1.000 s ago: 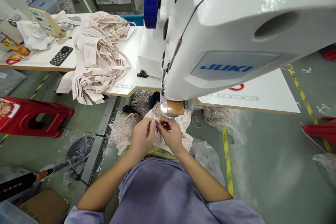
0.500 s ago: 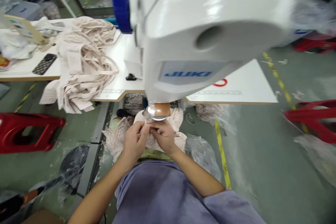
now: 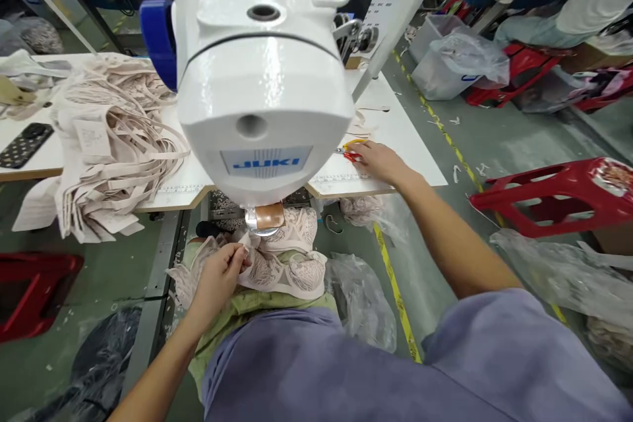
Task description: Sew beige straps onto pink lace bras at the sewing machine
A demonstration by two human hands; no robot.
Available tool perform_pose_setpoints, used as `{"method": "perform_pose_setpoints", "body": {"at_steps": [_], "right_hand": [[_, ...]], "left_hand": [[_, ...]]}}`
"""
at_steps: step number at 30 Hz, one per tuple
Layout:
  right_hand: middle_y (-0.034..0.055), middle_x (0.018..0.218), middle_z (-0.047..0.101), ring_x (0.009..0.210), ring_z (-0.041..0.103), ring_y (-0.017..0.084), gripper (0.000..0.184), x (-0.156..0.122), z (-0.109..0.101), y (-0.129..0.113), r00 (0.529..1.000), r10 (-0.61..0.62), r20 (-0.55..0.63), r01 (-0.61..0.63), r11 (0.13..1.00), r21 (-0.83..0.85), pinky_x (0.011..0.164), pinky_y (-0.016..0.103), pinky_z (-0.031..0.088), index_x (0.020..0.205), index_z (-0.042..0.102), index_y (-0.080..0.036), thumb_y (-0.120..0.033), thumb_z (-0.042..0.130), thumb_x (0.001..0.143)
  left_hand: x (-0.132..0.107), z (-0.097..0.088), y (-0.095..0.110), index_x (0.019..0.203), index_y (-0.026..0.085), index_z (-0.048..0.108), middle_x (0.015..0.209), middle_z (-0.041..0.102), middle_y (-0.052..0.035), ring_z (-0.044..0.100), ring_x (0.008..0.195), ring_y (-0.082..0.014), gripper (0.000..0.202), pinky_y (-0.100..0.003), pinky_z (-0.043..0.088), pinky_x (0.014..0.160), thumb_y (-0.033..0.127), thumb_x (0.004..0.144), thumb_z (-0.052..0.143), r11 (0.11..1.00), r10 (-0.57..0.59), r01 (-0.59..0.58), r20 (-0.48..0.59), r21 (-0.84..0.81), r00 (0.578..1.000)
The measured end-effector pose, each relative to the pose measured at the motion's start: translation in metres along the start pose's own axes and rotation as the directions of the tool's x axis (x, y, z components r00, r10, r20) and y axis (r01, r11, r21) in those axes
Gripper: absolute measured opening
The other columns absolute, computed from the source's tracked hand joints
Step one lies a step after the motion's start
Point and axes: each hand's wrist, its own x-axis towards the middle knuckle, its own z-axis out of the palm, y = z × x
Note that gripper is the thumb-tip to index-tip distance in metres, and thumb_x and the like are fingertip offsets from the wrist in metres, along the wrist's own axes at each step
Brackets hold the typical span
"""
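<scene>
My left hand (image 3: 221, 277) is closed in a pinch on the edge of a pale pink lace bra (image 3: 284, 275), which lies across my lap below the sewing machine head (image 3: 264, 112). Out to the right, on the white table, my right hand (image 3: 378, 161) has its fingers closed over the handles of small scissors (image 3: 352, 150), red and yellow. Part of the scissors is hidden by the fingers and the machine. A round metal part with a brown patch (image 3: 267, 216) hangs just above the bra.
A heap of beige straps and fabric (image 3: 113, 138) covers the left table, beside a dotted phone (image 3: 26, 145). Red stools (image 3: 558, 194) stand on the floor at both sides. A clear plastic bag (image 3: 363, 303) hangs right of my lap. Plastic bins (image 3: 448, 62) stand farther back.
My right hand has left the bra and moved up and right to the scissors on the table. My left hand keeps its pinch on the fabric. The view has shifted to the right.
</scene>
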Motion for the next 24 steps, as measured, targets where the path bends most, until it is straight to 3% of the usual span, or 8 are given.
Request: {"method": "perform_pose_setpoints", "body": {"at_steps": [4,7,11,13,16,19,21,24], "right_hand": [[0.0199,0.127,0.060,0.115,0.057,0.031,0.049,-0.013,0.008,0.008,0.992,-0.035,0.118,0.055,0.984,-0.172,0.096,0.043,0.046,0.141,0.050,-0.015,-0.033,0.042,0.096],[0.0188,0.116,0.063,0.106,0.060,0.031,0.047,-0.019,0.012,0.004,0.996,-0.030,0.084,0.052,0.961,-0.272,0.087,0.040,0.048,0.140,0.051,-0.015,-0.030,0.042,0.097],[0.0192,0.106,0.065,0.093,0.064,0.030,0.042,-0.045,0.010,-0.018,0.996,0.076,0.036,-0.062,0.950,-0.307,0.070,0.036,0.046,0.131,0.057,-0.014,-0.034,0.046,0.096],[0.0215,0.113,0.064,0.094,0.064,0.028,0.042,-0.077,0.012,-0.041,0.995,0.100,-0.021,-0.102,0.976,-0.194,0.066,0.035,0.045,0.130,0.056,-0.014,-0.037,0.046,0.096],[0.0142,0.087,0.067,0.067,0.061,0.021,0.033,-0.140,0.023,-0.089,0.987,0.117,-0.106,-0.111,0.992,0.063,0.057,0.034,0.046,0.119,0.061,-0.021,-0.032,0.055,0.089],[0.0112,0.109,0.066,0.073,0.065,0.024,0.042,-0.193,0.039,-0.147,0.997,-0.078,-0.028,0.083,0.964,0.253,0.058,0.037,0.054,0.120,0.058,-0.028,-0.033,0.063,0.079],[0.0098,0.117,0.065,0.086,0.069,0.027,0.045,-0.209,0.049,-0.183,0.985,-0.170,-0.008,0.165,0.946,0.280,0.065,0.040,0.058,0.122,0.056,-0.030,-0.031,0.065,0.079],[0.0100,0.117,0.065,0.098,0.068,0.027,0.042,-0.205,0.059,-0.218,0.977,-0.198,-0.076,0.211,0.935,0.285,0.073,0.040,0.059,0.125,0.054,-0.030,-0.030,0.064,0.083]], "left_hand": [[0.000,-0.003,0.002,0.080,0.019,0.064,0.074,0.069,-0.0045,0.060,0.065,-0.0167,0.036,-0.026,0.043,0.060,0.046,0.094,0.045,0.999,-0.005,0.006,0.005,-0.046,1.000],[0.000,-0.001,0.005,0.075,0.019,0.063,0.070,0.068,-0.0035,0.060,0.063,-0.0162,0.037,-0.025,0.044,0.059,0.048,0.093,0.048,0.997,-0.035,0.034,-0.013,-0.065,0.999],[-0.004,0.000,0.011,0.077,0.017,0.067,0.075,0.071,-0.0056,0.060,0.066,-0.0159,0.038,-0.025,0.045,0.061,0.048,0.092,0.051,0.972,-0.079,0.078,0.006,-0.220,0.997],[-0.006,-0.002,0.013,0.081,0.016,0.069,0.080,0.072,-0.0066,0.058,0.067,-0.0150,0.038,-0.025,0.046,0.062,0.048,0.092,0.052,0.935,-0.108,0.116,0.042,-0.335,0.993],[-0.010,-0.005,0.015,0.089,0.017,0.072,0.088,0.072,-0.0083,0.059,0.071,-0.0156,0.038,-0.025,0.048,0.063,0.050,0.092,0.053,0.873,-0.150,0.177,0.094,-0.455,0.984],[-0.012,-0.007,0.018,0.090,0.017,0.071,0.091,0.072,-0.0096,0.059,0.073,-0.0162,0.037,-0.027,0.050,0.065,0.050,0.091,0.055,0.835,-0.152,0.191,0.117,-0.516,0.981],[-0.012,-0.007,0.020,0.088,0.017,0.070,0.090,0.072,-0.0091,0.059,0.072,-0.0156,0.035,-0.027,0.051,0.067,0.049,0.091,0.056,0.826,-0.135,0.181,0.124,-0.534,0.983],[-0.011,-0.006,0.022,0.087,0.017,0.070,0.087,0.072,-0.0075,0.059,0.072,-0.0152,0.032,-0.027,0.050,0.068,0.045,0.092,0.055,0.850,-0.103,0.150,0.120,-0.505,0.987]]}}
